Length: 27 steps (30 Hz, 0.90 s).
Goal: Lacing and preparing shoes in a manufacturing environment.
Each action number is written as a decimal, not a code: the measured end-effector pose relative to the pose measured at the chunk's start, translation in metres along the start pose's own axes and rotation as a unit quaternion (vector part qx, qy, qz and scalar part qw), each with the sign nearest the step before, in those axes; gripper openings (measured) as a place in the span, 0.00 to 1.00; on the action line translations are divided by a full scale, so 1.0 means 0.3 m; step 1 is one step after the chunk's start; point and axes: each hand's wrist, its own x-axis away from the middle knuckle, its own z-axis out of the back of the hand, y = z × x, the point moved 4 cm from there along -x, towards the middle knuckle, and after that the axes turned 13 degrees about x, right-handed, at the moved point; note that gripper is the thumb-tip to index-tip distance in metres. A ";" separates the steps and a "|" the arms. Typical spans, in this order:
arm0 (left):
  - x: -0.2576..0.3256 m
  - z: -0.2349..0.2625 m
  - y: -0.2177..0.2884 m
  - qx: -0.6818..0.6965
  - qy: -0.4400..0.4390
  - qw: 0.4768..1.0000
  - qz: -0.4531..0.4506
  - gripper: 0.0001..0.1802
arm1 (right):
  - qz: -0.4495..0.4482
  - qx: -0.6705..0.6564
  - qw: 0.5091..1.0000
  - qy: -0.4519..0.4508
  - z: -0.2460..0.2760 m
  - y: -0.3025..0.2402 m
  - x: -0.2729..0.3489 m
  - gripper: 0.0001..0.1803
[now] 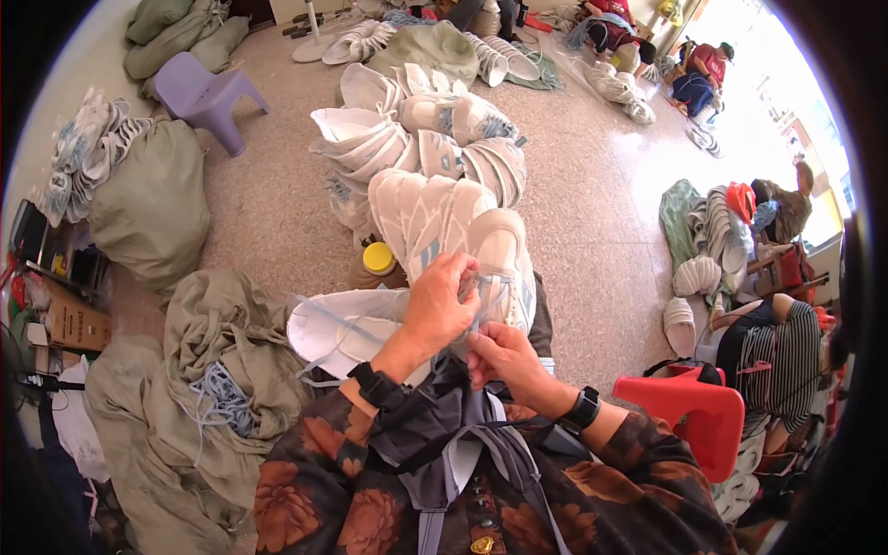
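A white shoe upper with blue-grey trim lies in front of me, toe pointing away. Over its lacing area, my left hand is closed, fingers pinched on a blue-grey shoelace. Just nearer to me, my right hand is also closed, thumb and finger pinching the lace below the upper's tongue area. Left of my left hand lies another white upper, its inside facing up with loose lace across it. A nested stack of white uppers rests against the far side.
More stacked uppers lie beyond. Left are a bundle of blue laces on olive cloth, a full sack and a purple chair. A yellow-lidded jar stands close by. Right are a red stool and seated people.
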 end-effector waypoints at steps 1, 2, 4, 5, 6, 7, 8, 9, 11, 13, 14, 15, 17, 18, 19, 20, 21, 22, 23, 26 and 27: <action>0.003 -0.004 -0.002 0.000 -0.001 1.000 0.000 0.15 | 0.000 -0.001 1.000 0.000 0.003 -0.001 0.000 0.14; 0.006 -0.004 -0.003 0.012 0.006 1.000 -0.006 0.15 | 0.014 -0.010 1.000 -0.005 0.004 -0.008 0.000 0.13; 0.006 -0.007 -0.014 0.023 0.011 1.000 -0.013 0.15 | 0.028 -0.021 0.999 -0.009 0.016 -0.010 0.011 0.13; 0.004 -0.007 -0.026 0.040 0.013 0.999 -0.013 0.15 | 0.064 0.054 0.995 -0.054 0.021 -0.010 0.029 0.14; 0.004 -0.006 -0.036 0.056 0.016 0.998 -0.014 0.15 | 0.100 0.128 0.982 -0.098 0.028 -0.010 0.045 0.14; 0.002 -0.009 -0.032 0.055 0.011 0.998 -0.013 0.15 | 0.099 0.124 0.983 -0.096 0.060 -0.002 0.051 0.14; 0.001 -0.013 -0.028 0.057 0.003 0.998 -0.001 0.15 | 0.109 0.175 0.972 -0.110 0.091 0.004 0.055 0.15; 0.001 -0.015 -0.026 0.059 -0.005 0.998 0.012 0.15 | 0.119 0.225 0.959 -0.123 0.106 0.007 0.056 0.15; 0.000 -0.009 -0.023 0.056 -0.002 0.998 0.017 0.15 | 0.111 0.208 0.965 -0.115 0.106 -0.025 0.073 0.14; 0.008 0.002 -0.008 0.051 0.002 0.998 0.024 0.14 | 0.052 0.175 0.978 -0.106 0.106 -0.029 0.077 0.14; 0.015 0.006 0.016 0.047 -0.014 0.998 0.031 0.14 | 0.053 0.171 0.978 -0.105 0.112 -0.037 0.088 0.14; 0.022 0.001 0.028 0.042 -0.032 0.998 0.037 0.13 | 0.050 0.170 0.978 -0.105 0.121 -0.044 0.100 0.13; 0.057 -0.005 0.055 -0.010 -0.037 0.999 -0.033 0.12 | 0.052 0.164 0.979 -0.108 0.120 -0.039 0.119 0.13; 0.072 -0.010 0.076 -0.056 -0.041 0.992 -0.105 0.11 | 0.059 0.160 0.980 -0.104 0.126 -0.031 0.127 0.11; 0.073 -0.016 0.069 -0.058 -0.045 0.992 -0.106 0.11 | 0.066 0.157 0.980 -0.098 0.135 -0.027 0.132 0.11; 0.073 -0.017 0.058 -0.058 -0.031 0.992 -0.105 0.11 | 0.092 0.181 0.976 -0.077 0.141 -0.037 0.139 0.10; 0.071 -0.014 0.052 -0.057 -0.017 0.993 -0.103 0.10 | 0.094 0.177 0.977 -0.075 0.152 -0.030 0.135 0.10; 0.066 -0.015 0.057 -0.058 -0.019 0.993 -0.104 0.10 | 0.212 0.285 0.935 0.000 0.178 -0.053 0.143 0.09; 0.056 -0.009 0.065 -0.074 -0.012 0.991 -0.110 0.08 | 0.322 0.385 0.862 0.076 0.188 -0.082 0.160 0.09; 0.028 -0.002 0.081 0.004 -0.026 1.000 -0.010 0.04 | 0.300 0.247 0.918 0.078 0.226 -0.057 0.150 0.08; 0.024 -0.008 0.064 0.097 -0.045 0.989 0.100 0.03 | 0.269 0.110 0.955 0.056 0.240 -0.038 0.137 0.08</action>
